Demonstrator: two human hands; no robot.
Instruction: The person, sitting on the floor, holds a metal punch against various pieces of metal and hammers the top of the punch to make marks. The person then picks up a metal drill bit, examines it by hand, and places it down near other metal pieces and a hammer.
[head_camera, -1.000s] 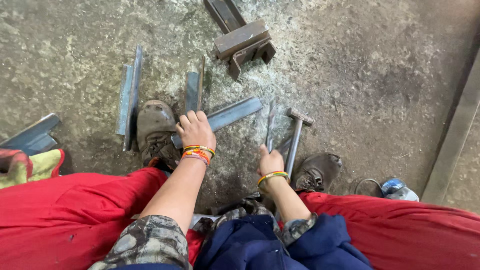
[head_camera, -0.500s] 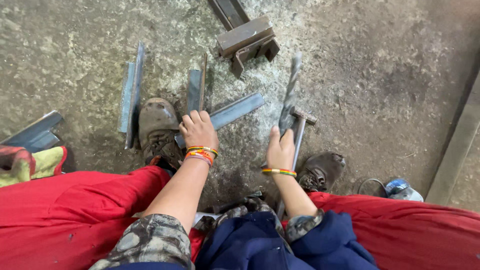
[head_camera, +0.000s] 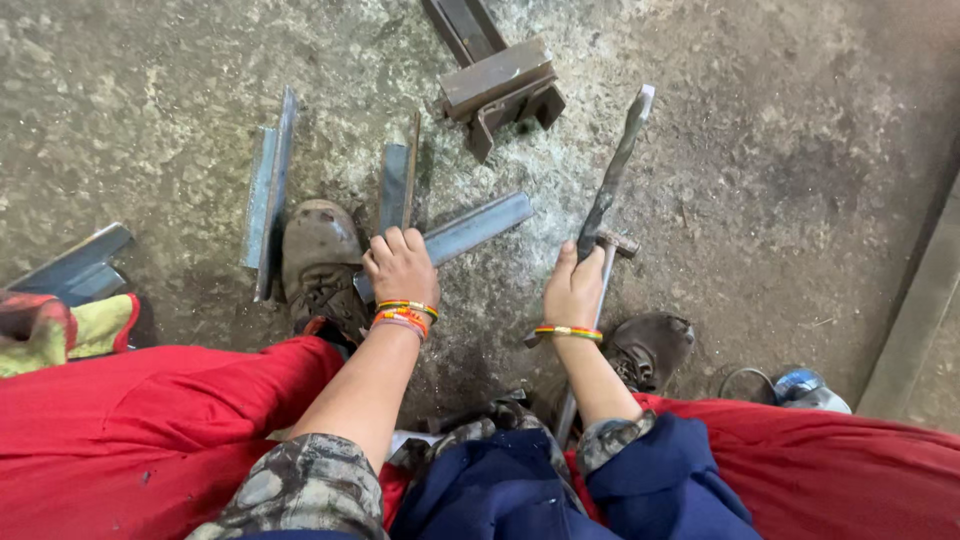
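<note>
Left hand (head_camera: 402, 268) presses closed on the grey steel angle bar (head_camera: 470, 228); beside it, right hand (head_camera: 572, 292) grips a lifted twisted steel rod (head_camera: 612, 180), a hammer (head_camera: 598, 300) just behind.

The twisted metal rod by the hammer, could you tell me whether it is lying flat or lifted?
Lifted: the right hand grips the twisted rod, tip raised off the floor.

Bare concrete floor (head_camera: 800, 180) open at right, angle irons (head_camera: 268, 180) and welded bracket (head_camera: 500, 85) crowding ahead-left

Left hand (head_camera: 400, 268) presses an angle-iron piece (head_camera: 470, 230) on the floor; right hand (head_camera: 572, 290) grips a twisted steel bar (head_camera: 615, 170) upright
</note>
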